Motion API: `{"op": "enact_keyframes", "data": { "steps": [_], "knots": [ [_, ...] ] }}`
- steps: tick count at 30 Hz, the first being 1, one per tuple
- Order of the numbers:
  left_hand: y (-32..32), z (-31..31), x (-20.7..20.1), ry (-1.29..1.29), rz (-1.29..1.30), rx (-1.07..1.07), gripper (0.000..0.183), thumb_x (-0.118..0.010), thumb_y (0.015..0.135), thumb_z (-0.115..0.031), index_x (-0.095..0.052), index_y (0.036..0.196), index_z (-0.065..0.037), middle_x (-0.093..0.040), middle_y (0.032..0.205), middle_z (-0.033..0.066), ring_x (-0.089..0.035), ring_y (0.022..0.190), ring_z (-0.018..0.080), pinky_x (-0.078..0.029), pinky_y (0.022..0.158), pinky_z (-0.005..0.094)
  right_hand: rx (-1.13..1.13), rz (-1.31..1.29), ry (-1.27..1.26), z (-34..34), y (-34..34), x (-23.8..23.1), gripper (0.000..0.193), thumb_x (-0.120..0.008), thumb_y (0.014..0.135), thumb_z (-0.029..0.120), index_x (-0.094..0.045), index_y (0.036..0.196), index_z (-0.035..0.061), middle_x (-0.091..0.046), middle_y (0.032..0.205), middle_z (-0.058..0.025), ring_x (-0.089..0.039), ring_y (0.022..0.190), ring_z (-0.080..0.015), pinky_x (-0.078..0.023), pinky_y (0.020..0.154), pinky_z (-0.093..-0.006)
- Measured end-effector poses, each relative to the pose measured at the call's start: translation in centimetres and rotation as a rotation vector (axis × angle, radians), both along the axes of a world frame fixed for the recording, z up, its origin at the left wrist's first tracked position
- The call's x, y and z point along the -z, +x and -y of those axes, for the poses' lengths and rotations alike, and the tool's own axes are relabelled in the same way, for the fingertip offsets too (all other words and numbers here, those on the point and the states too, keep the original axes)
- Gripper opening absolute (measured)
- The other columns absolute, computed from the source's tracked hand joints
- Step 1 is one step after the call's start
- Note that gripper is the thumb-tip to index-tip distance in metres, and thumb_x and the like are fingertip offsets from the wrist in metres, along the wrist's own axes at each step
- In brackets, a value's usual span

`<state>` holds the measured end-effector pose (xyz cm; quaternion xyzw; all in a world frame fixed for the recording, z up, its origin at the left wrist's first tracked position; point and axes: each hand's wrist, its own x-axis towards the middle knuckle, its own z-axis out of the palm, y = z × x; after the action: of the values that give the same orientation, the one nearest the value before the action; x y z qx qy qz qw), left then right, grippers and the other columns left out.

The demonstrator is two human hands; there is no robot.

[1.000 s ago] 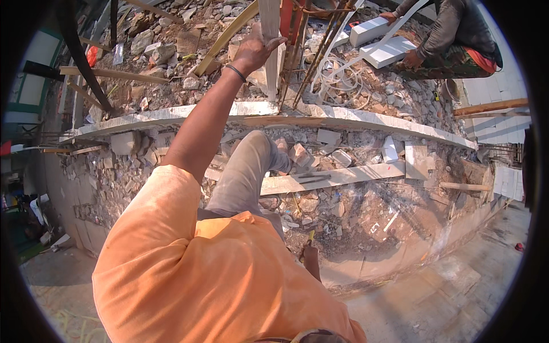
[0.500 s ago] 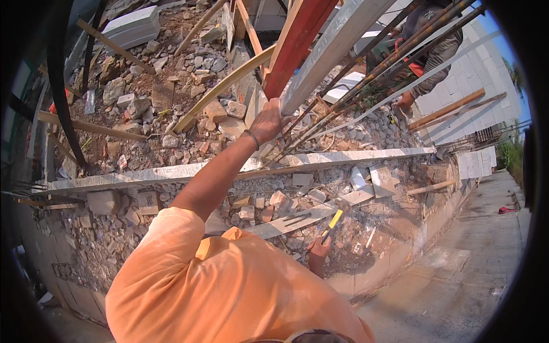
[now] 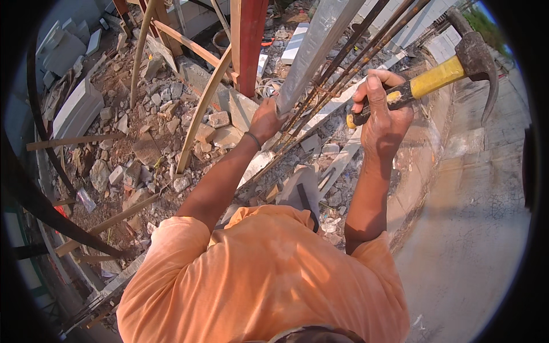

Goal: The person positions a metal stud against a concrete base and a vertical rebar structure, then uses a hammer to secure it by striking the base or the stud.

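A wide field of broken grey and tan rubble (image 3: 143, 154) — chunks of concrete and stone, rough and dusty — spreads below the person, bordered on the right by a smooth pale concrete pavement (image 3: 474, 228). Bare wooden poles (image 3: 197, 114) lean across the debris beside a red-painted upright post (image 3: 251, 46). A long grey plank (image 3: 320, 46), flat and weathered, rises at a slant from the middle toward the top edge, with a bundle of thin rusty steel rods (image 3: 354, 63) running alongside it on the right.

The left hand (image 3: 266, 120) is clenched around the lower end of the plank, arm fully stretched. The right hand (image 3: 383, 114) is wrapped tight around the black grip of a claw hammer with a yellow handle and dark steel head (image 3: 452, 68) — raised just right of the rods, its head pointing up and away, well above the rubble. The person's orange shirt (image 3: 269, 280) fills the lower middle.
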<state>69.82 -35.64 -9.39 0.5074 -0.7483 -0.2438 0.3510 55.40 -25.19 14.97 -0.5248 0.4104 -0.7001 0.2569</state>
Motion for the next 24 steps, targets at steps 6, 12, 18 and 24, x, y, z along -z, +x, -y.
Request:
{"op": "enact_keyframes", "data": {
  "steps": [6,12,18,24],
  "knots": [
    [0.8,-0.1,-0.6,0.017,0.046,0.047,0.052,-0.074,0.077,-0.032,-0.051,0.109,0.003,-0.055,0.107,0.0236,-0.056,0.099,0.0413,-0.047,0.084,0.0449,0.135,-0.264,0.007,2.9,2.6,-0.4,0.031,-0.068,0.087,0.022,-0.063,0.107,-0.0019,-0.066,0.08,-0.0078,-0.063,0.059,-0.0096,-0.046,0.051,-0.0217],
    [0.0,0.1,-0.1,-0.033,0.062,0.092,0.054,-0.076,0.076,-0.032,-0.051,0.108,0.003,-0.055,0.106,0.0235,-0.056,0.098,0.0412,-0.046,0.084,0.0453,0.291,-0.345,-0.182,3.7,2.1,-0.6,0.036,-0.071,0.084,0.022,-0.062,0.11,-0.0018,-0.064,0.077,-0.0085,-0.065,0.059,-0.0122,-0.049,0.051,-0.024],
    [1.3,0.6,-1.0,0.031,0.092,0.18,0.053,-0.08,0.071,-0.03,-0.055,0.106,0.002,-0.063,0.097,0.0212,-0.062,0.091,0.037,-0.05,0.079,0.041,0.286,-0.388,-0.124,3.8,2.7,-1.6,0.041,-0.072,0.078,0.014,-0.061,0.113,-0.0047,-0.061,0.105,-0.0211,-0.064,0.091,-0.0295,-0.052,0.077,-0.0335],
    [1.3,0.8,-0.9,0.044,0.067,0.205,0.05,-0.08,0.071,-0.028,-0.057,0.104,0.002,-0.067,0.097,0.0205,-0.065,0.091,0.035,-0.051,0.079,0.0401,0.422,-0.474,-0.239,4.4,3.1,-2.0,0.032,-0.07,0.08,0.018,-0.063,0.103,-0.0033,-0.062,0.095,-0.0228,-0.063,0.088,-0.0368,-0.051,0.076,-0.0408]
  ]
}}
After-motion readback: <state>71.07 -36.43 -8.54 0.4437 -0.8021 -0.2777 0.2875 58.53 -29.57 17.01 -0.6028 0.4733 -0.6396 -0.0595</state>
